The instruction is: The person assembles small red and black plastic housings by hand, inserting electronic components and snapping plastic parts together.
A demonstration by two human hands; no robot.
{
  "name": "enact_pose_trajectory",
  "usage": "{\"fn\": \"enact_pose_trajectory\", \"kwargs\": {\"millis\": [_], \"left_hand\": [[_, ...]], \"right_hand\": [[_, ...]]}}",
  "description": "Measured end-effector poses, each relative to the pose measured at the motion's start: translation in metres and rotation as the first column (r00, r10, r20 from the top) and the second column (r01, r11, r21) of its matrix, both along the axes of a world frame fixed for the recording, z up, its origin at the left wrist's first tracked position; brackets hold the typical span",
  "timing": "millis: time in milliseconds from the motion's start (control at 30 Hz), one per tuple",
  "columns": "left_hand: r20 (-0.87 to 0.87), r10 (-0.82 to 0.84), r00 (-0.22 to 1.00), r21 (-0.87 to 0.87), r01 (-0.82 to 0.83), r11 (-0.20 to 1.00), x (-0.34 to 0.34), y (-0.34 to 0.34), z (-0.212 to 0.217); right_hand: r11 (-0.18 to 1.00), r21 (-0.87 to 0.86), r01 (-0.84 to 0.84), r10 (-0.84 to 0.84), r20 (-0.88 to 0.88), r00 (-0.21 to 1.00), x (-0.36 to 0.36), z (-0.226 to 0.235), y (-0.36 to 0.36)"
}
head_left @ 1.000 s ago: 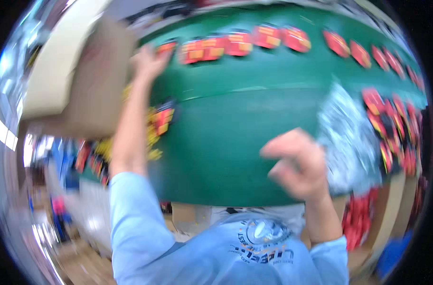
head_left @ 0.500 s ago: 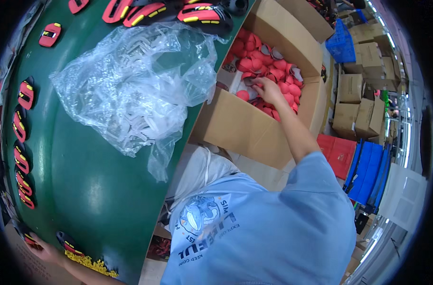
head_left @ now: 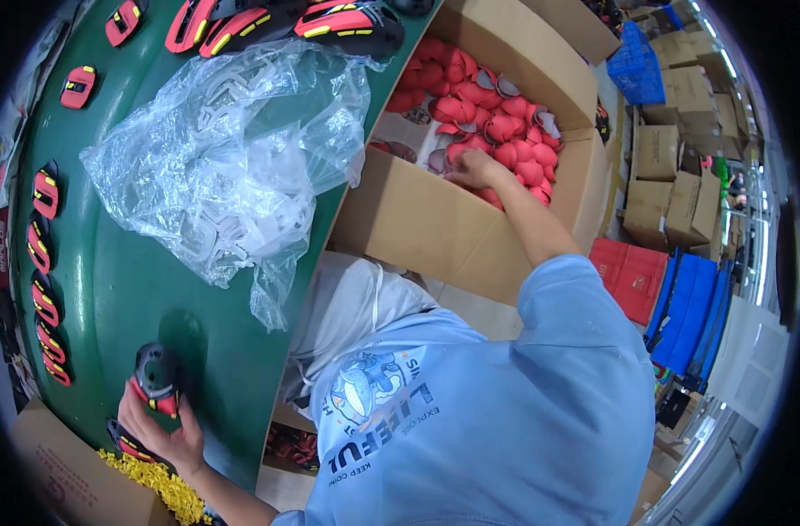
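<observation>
Red-and-black shells [head_left: 39,244] lined the desk's [head_left: 128,272] far edge. Toward its left end, the left hand's [head_left: 161,436] grip held a domed black-and-red shell [head_left: 157,373] beside yellow pieces [head_left: 170,486]. A clear bag [head_left: 229,167] lay by the near edge. The right hand [head_left: 481,168] was among red cups [head_left: 514,127] in a carton [head_left: 444,237]; I could not tell its half-hidden grip's state.

Workshop or small factory floor. Green table [head_left: 146,272] carries row of matching red-and-black pieces [head_left: 46,190], heap of small yellow parts [head_left: 159,480] and clear plastic bag [head_left: 330,123] of pale parts [head_left: 214,241]. Large open carton [head_left: 435,228] beside table holds many like red shells [head_left: 503,129]. Stacked brown boxes [head_left: 657,156] and blue crate [head_left: 637,72] farther off.
</observation>
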State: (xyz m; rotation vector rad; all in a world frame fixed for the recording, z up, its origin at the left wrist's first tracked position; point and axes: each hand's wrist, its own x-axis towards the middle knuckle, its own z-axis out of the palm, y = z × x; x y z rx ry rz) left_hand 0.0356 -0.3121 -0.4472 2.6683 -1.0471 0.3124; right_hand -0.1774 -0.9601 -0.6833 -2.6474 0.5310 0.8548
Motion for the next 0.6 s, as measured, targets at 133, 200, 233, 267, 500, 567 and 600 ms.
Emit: {"fn": "enact_pose_trajectory", "kwargs": {"millis": [133, 200, 233, 267, 500, 567, 600], "left_hand": [[-0.086, -0.081, 0.993, 0.025, 0.083, 0.996, 0.009, -0.017, -0.009], [-0.121, -0.098, 0.988, -0.019, 0.096, 0.995, 0.01, -0.02, -0.014], [-0.157, -0.08, 0.984, -0.034, 0.076, 0.997, 0.006, -0.018, -0.012], [-0.163, -0.065, 0.984, -0.026, 0.062, 0.998, 0.005, -0.018, -0.012], [-0.215, 0.092, 0.972, -0.054, -0.106, 0.993, -0.014, -0.034, -0.007], [-0.228, 0.122, 0.966, -0.136, -0.155, 0.979, -0.018, -0.049, -0.008], [-0.243, 0.088, 0.966, -0.136, -0.124, 0.983, -0.018, -0.058, -0.007]], "right_hand": [[0.635, 0.558, 0.535, -0.768, 0.377, 0.518, -0.03, 0.036, -0.007], [0.374, 0.797, 0.475, -0.922, 0.263, 0.285, -0.039, 0.054, -0.008], [0.077, 0.95, 0.302, -0.993, 0.047, 0.105, -0.029, 0.068, 0.0], [0.024, 0.975, 0.219, -0.995, 0.001, 0.104, -0.023, 0.083, 0.009], [0.061, 0.973, -0.223, -0.868, 0.162, 0.469, 0.079, 0.204, 0.167], [0.171, 0.958, -0.231, -0.733, 0.28, 0.62, 0.105, 0.216, 0.221], [0.136, 0.949, -0.283, -0.628, 0.303, 0.716, 0.119, 0.217, 0.238]]}}
